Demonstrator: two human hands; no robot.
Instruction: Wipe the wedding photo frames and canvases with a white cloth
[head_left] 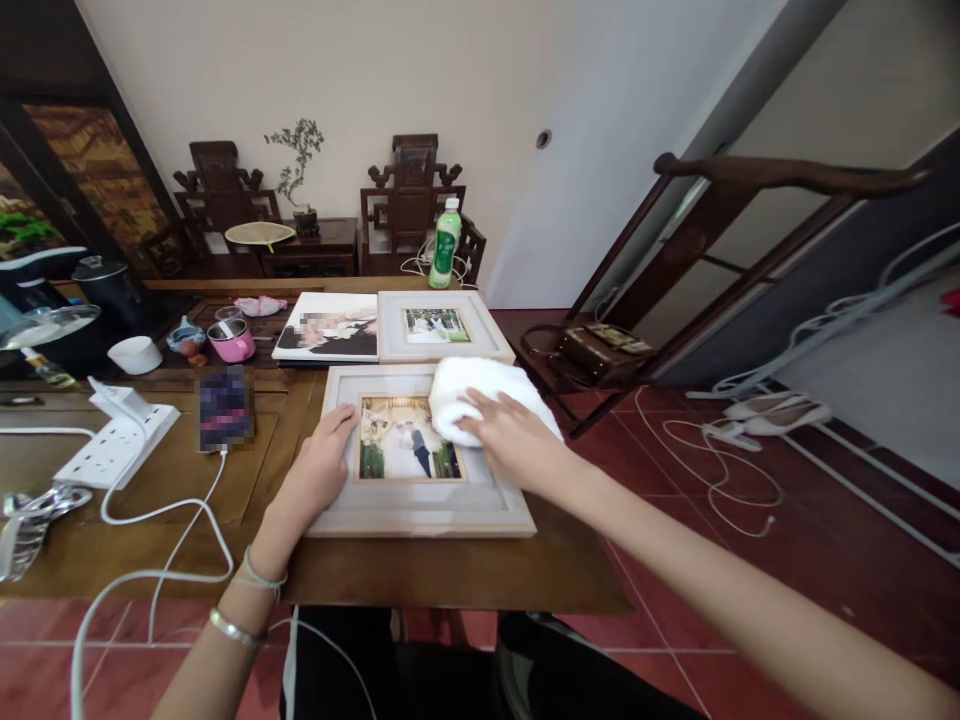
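Observation:
A light wooden picture frame (420, 527) with a wedding photo (409, 440) in its middle lies flat near the table's front edge. My left hand (324, 458) holds its left side, fingers bent over the border. On the upper right part of the same frame, my right hand (514, 435) grips a bunched white cloth (480, 385), which covers that corner. A second framed photo (435, 325) lies just behind, touching or nearly touching the first. To its left is a flat photo panel (326, 327), partly pixelated.
On the table's left are a power strip (124, 435) with white cables, a charging phone (225, 408), a pink cup (232, 342) and a white bowl (135, 354). A green bottle (445, 245) stands at the back edge. A dark wooden chair (600, 340) is at the right.

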